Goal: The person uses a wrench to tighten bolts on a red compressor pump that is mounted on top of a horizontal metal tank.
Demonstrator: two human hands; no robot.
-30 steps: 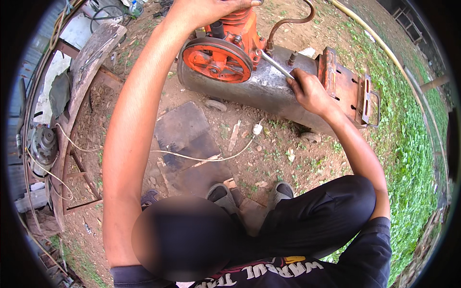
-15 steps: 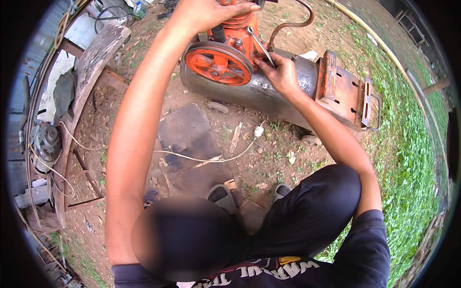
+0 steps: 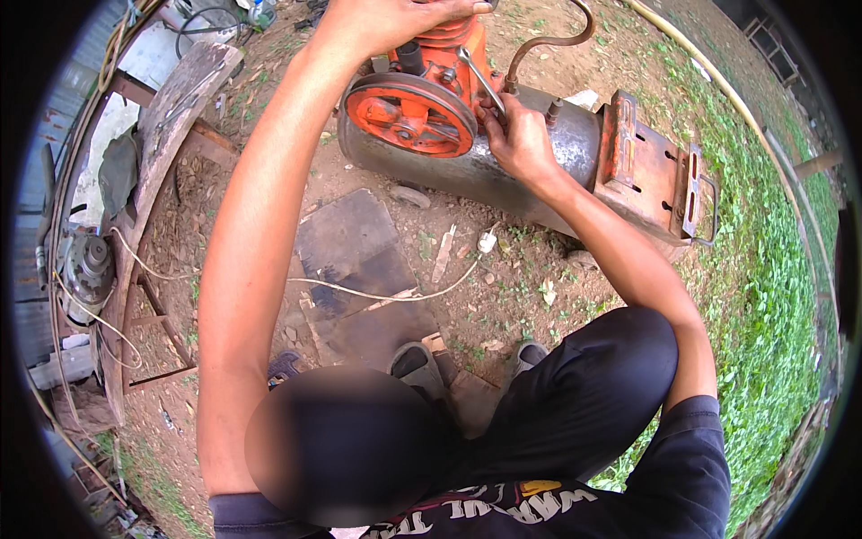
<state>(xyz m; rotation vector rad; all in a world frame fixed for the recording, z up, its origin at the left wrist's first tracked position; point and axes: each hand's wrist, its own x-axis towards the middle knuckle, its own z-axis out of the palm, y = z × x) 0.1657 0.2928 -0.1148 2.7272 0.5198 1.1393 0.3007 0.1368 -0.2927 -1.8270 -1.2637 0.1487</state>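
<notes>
A grey metal tank (image 3: 503,171) lies on the dirt with an orange pump (image 3: 449,49) and an orange pulley wheel (image 3: 409,117) mounted on top. My left hand (image 3: 386,18) rests on top of the orange pump at the upper edge of the view; its fingers are partly cut off. My right hand (image 3: 516,135) grips a silver wrench (image 3: 480,79) whose head points up toward a fitting beside the pump. A thin curved pipe (image 3: 552,40) rises just behind the wrench.
A rusty bracket plate (image 3: 655,171) closes the tank's right end. A white cord (image 3: 377,292) crosses a dark flat slab (image 3: 359,269) on the ground. Wooden planks (image 3: 171,117) and an old motor (image 3: 85,269) lie left. Grass (image 3: 763,296) spreads right.
My right hand has moved left and up along the tank with the wrench, from near the bracket to the fitting beside the pump. The view has shifted slightly.
</notes>
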